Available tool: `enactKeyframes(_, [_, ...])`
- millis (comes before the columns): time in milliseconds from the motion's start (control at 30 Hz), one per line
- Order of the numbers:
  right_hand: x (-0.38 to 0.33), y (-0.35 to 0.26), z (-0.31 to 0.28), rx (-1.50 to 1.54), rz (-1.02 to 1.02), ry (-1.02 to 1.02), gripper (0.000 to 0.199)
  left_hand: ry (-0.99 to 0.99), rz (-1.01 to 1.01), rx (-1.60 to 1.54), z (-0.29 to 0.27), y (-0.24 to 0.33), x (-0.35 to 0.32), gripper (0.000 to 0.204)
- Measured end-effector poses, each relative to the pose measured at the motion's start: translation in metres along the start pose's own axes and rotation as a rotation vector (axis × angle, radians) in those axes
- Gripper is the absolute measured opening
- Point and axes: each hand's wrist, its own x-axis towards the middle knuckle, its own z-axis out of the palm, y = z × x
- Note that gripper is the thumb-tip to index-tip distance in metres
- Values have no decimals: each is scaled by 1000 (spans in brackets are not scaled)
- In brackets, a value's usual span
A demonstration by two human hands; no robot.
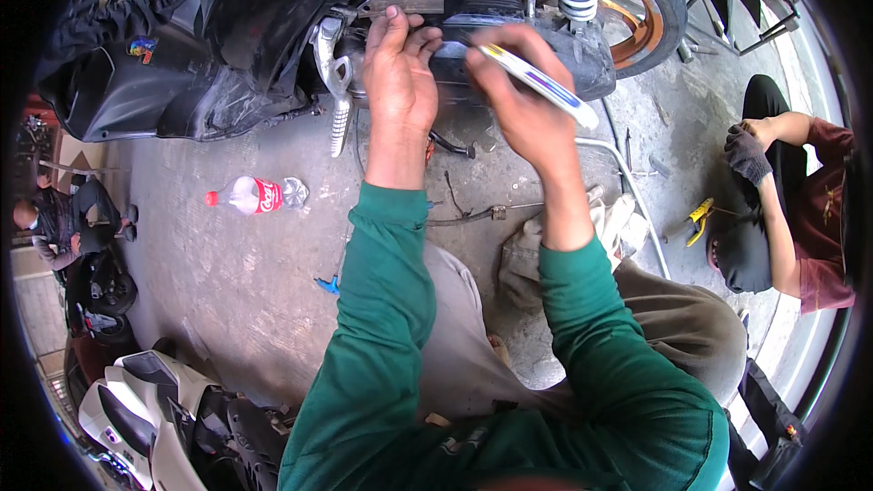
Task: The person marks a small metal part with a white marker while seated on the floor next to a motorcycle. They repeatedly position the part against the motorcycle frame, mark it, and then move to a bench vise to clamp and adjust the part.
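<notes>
beside the far scooter (264, 36), your right hand (529, 125) holds a white tube (547, 92); your left hand (400, 82) curls by a metal strip (424, 4), grip impossible to tell.

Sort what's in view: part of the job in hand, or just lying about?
Job in hand, likely:
white pen-shaped tube, in right hand
black scooter, left hand at its side

Lying about, seemingly:
red-capped plastic bottle
yellow-handled pliers
blue item, too small to identify
</notes>
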Motion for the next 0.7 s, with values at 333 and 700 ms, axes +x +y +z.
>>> enactKeyframes(333, [21, 14, 45, 61, -180, -94, 16, 38, 128, 72, 4, 9, 15, 13])
enactKeyframes(700, [7, 18, 39, -126, -330, -218, 25, -51, -16, -8, -8, 4, 21, 24])
